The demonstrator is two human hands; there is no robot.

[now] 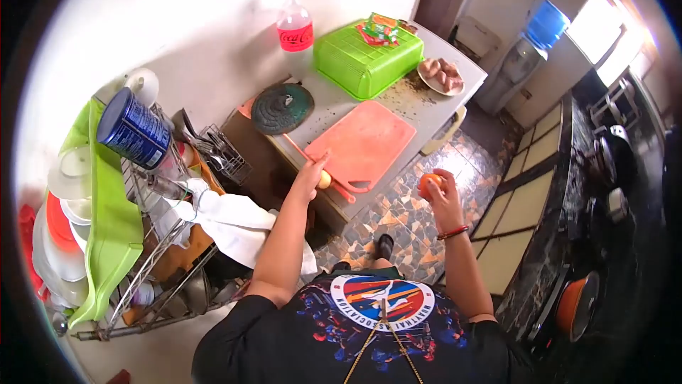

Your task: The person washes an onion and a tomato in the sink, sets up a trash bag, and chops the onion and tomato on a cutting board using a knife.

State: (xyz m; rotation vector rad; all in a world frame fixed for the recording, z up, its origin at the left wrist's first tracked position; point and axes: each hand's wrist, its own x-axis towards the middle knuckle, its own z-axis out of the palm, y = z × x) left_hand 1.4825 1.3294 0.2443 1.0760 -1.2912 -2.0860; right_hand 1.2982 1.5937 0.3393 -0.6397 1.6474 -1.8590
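Observation:
My left hand (310, 181) is at the near edge of the table, closed around a pale yellow round piece of produce (325, 179) whose kind I cannot make out. Right beside it lies a pink cutting board (366, 144) with a handle hole at its near end. A thin reddish strip (342, 192) shows along the table edge by that hand. Over the floor to the right, my right hand (445, 198) has its fingers wrapped round a red-orange tomato (428, 184), away from the table.
On the table (323, 110) stand an upturned green basket (366, 61) with packets on top, a plate of meat (442, 76), a Coca-Cola bottle (295, 25) and a dark round lid (282, 108). A loaded dish rack (153, 242) is left; a dark counter (568, 242) is right.

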